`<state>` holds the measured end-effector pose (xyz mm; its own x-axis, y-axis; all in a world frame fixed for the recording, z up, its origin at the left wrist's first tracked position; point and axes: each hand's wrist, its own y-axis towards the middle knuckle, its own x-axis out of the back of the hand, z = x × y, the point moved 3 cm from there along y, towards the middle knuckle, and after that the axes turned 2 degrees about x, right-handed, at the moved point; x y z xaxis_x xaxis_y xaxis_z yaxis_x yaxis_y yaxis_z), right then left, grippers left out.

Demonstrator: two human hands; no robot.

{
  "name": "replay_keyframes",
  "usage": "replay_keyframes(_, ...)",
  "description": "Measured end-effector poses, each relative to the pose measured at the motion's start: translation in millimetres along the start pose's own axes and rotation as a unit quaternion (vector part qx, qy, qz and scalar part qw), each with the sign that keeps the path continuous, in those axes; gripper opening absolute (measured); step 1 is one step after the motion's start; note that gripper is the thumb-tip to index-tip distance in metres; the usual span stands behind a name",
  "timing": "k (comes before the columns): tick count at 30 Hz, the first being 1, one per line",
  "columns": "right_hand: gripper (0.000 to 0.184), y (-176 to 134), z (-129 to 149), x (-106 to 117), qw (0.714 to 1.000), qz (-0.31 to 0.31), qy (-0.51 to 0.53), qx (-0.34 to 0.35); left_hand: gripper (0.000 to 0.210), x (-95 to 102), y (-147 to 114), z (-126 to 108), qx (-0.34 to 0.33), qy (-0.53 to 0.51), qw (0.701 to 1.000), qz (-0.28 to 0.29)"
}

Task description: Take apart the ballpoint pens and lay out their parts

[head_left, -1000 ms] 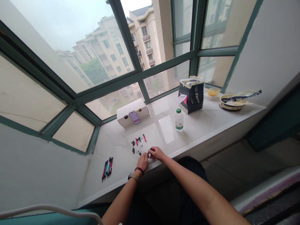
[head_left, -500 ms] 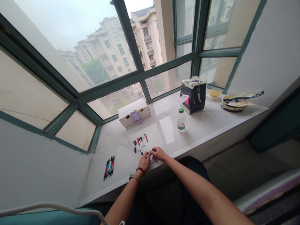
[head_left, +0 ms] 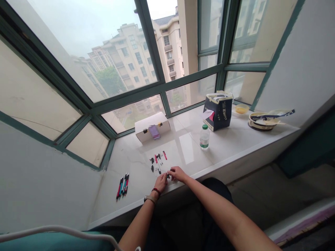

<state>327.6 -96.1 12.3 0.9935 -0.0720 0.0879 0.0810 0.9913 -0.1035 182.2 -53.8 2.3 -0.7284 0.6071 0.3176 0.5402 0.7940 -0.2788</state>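
Observation:
Near the front edge of the white sill, my left hand [head_left: 161, 183] and my right hand [head_left: 178, 174] meet, fingers closed in pinches. Between the fingertips shows a small dark greenish pen part [head_left: 168, 175], mostly covered, so its exact shape is hidden. Just beyond my hands lie loose pen parts: a pink barrel piece [head_left: 164, 155], small black pieces [head_left: 152, 168], and a black-and-clear piece [head_left: 159, 169]. To the left, several assembled pens [head_left: 122, 186] in red, teal and black lie side by side.
A white box [head_left: 153, 129] with black clips stands against the window. To the right are a green-capped bottle [head_left: 204, 138], a dark paper bag [head_left: 218, 113], a small bowl of yellow liquid [head_left: 241, 109] and a takeaway bowl [head_left: 262, 122]. A white cable [head_left: 57, 228] crosses the lower left.
My fingertips have moved slightly apart, and more of the small greenish part shows between them. The view has tilted a little, shifting the scene down. Objects on the sill stay put.

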Motion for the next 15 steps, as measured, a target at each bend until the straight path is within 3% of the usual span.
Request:
replay_keyframes(9,0.030,4,-5,-3,1.000,0.003,0.011,-0.023,0.053,-1.7,-5,4,-0.011,-0.009,1.000,-0.002)
replay_keyframes(15,0.034,5,-8,7,0.987,-0.068,0.138,-0.048,0.053,1.0,-9,5,-0.007,-0.029,1.000,0.008)
